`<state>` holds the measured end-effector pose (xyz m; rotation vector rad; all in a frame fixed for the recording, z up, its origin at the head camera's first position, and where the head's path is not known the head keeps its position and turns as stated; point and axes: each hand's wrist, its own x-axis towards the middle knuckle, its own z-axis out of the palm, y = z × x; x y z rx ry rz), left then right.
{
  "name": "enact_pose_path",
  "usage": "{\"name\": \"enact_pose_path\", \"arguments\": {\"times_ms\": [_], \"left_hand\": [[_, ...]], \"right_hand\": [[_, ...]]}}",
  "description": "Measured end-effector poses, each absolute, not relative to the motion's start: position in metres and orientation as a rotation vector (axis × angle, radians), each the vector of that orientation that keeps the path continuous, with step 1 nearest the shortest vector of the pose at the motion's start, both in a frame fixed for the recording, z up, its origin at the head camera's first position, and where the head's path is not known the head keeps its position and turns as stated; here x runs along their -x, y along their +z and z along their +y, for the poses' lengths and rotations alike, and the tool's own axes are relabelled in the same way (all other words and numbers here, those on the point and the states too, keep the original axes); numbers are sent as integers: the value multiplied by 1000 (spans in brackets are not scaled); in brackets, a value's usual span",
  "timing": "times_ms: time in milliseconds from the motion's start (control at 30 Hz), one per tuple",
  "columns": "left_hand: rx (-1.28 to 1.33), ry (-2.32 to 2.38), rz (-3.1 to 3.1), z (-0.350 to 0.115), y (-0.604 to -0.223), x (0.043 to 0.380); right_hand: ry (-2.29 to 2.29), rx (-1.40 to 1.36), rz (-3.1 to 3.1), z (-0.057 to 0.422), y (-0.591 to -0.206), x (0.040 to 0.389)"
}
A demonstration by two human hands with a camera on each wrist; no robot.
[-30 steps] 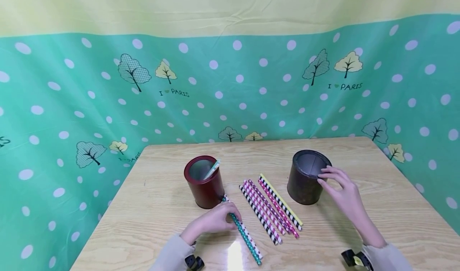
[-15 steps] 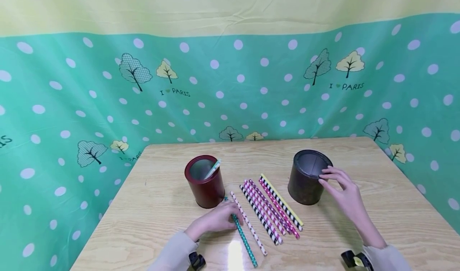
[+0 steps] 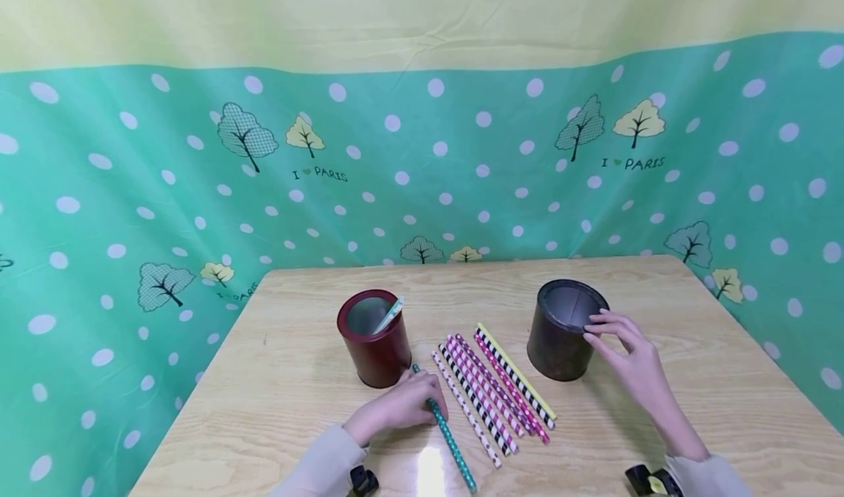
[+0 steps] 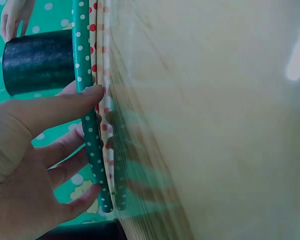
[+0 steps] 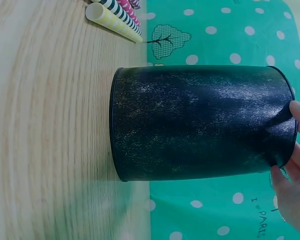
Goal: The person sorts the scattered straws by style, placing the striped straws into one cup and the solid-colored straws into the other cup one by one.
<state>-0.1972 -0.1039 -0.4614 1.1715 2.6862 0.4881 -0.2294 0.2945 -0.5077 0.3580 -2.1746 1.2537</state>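
My left hand pinches a green paper straw with white dots, thumb across it and the other fingers beyond, as the left wrist view shows on the straw. It slants over the table just in front of a dark red can, which has a pale teal straw leaning inside. A white straw with red dots lies to the right of that hand. My right hand holds the rim of a black can, thumb and fingertips round the edge of this upright can.
Between the cans several paper straws lie side by side: black-striped, pink-striped, purple, pink-dotted and yellow. A green dotted curtain hangs behind the wooden table.
The white red-dotted straw has come away from the green one and moved right, beside the striped straws. My left hand keeps the green straw; my right hand stays on the black can.
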Motion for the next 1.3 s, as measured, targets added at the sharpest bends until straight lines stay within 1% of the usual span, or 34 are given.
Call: {"name": "enact_pose_path", "arguments": {"times_ms": [167, 200, 533, 867, 1300], "left_hand": [[-1177, 579, 2717, -102, -462, 200], [-1179, 603, 2723, -101, -461, 201], [-1166, 893, 2738, -89, -447, 209], [-1012, 1276, 2625, -66, -434, 218], [-929, 1657, 2586, -35, -409, 229]], "right_hand": [[1267, -326, -2181, 294, -510, 228], [1220, -299, -2193, 299, -519, 234], [1225, -297, -2190, 302, -523, 238], [1223, -244, -2228, 299, -519, 234], [1231, -260, -2221, 297, -517, 233]]}}
